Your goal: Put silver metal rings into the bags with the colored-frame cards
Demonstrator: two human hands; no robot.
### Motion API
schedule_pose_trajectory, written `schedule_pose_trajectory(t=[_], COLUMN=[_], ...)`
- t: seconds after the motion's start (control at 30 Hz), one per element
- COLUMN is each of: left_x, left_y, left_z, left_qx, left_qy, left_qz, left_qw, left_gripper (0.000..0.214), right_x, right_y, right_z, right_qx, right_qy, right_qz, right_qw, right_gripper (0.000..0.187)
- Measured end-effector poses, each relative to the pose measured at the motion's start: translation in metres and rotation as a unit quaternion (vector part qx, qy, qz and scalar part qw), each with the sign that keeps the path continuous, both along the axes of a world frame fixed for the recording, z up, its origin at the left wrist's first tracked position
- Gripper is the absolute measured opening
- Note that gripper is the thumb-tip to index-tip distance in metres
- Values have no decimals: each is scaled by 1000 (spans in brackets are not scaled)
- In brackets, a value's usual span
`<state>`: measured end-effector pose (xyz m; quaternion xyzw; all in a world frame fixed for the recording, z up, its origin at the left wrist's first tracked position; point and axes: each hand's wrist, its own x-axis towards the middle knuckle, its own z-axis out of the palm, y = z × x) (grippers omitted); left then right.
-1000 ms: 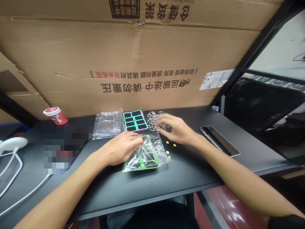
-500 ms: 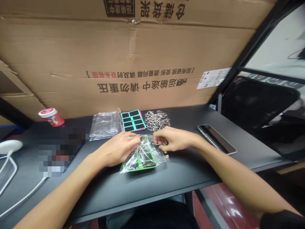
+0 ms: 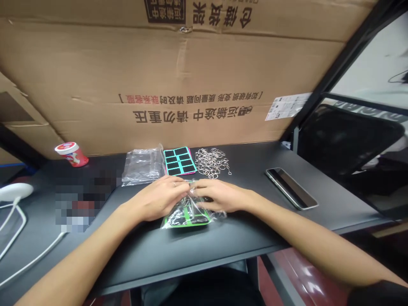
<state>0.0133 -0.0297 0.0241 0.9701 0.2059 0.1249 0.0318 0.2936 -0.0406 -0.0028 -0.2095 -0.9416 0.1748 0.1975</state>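
A clear plastic bag (image 3: 174, 220) lies near the front of the dark table, with a green sheet of black rectangular labels (image 3: 196, 219) inside it. My left hand (image 3: 165, 193) is closed on the bag's upper left part, fingers pinching the film. From the other side, my right hand (image 3: 219, 194) reaches over the bag's top with fingers bent and slightly blurred; whether it grips anything is hidden. Just beyond my right hand is a loose pile of metal rings with clasps (image 3: 210, 162). Left of that pile lies a stack of label sheets (image 3: 180, 160), turquoise on top and pink beneath.
A stack of clear plastic bags (image 3: 143, 165) lies behind my left hand. To the right is a phone (image 3: 291, 188). At left stand a red and white tub (image 3: 72, 154) and a white device with a cable (image 3: 15, 193). A large cardboard sheet (image 3: 191, 63) walls the back.
My right hand has moved left, from the bag's right side to its top opening beside my left hand. My left hand stays on the bag. The view has shifted slightly.
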Motion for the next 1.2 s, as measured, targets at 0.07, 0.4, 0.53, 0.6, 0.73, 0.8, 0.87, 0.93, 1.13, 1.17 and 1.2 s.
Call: schedule_pose_trajectory(t=[0.07,0.4,0.53,0.6,0.73,0.8,0.87,0.93,1.13,1.17,1.2], left_x=[-1,-2,-2,-2,-2,-2,-1,-1,-1,-1,-1], left_y=[0,3,2,2,1,1,1,1,1,1,1], left_z=[-1,-2,0,0,1,1,2,2,1,1,1], left_qx=[-8,-14,-6,-6,-5,-1,2,3,-14,-16,-18], left_qy=[0,5,13,15,6,3,4,4,-1,-3,-6], left_qz=[0,1,6,6,3,2,2,3,4,3,2], left_qw=[1000,1000,1000,1000,1000,1000,1000,1000,1000,1000,1000], left_gripper=[24,26,25,24,23,23,24,25,25,25,25], right_x=[-5,13,24,30,38,36,29,19,9,11,14], right_y=[0,6,11,15,22,20,15,9,2,2,3], right_z=[-6,11,18,20,21,20,18,16,20,23,25], right_qx=[29,-36,-79,-51,58,32,-17,-31,-60,-79,-99], right_qy=[-22,4,44,42,39,28,-2,-41,-92,-97,-103], right_qz=[-20,-21,-81,-152,-272,-214,-119,-70,-77,-79,-79], right_qw=[999,999,993,986,960,976,993,996,991,989,987], right_gripper=[27,10,9,10,12,17,23,30,2,5,8])
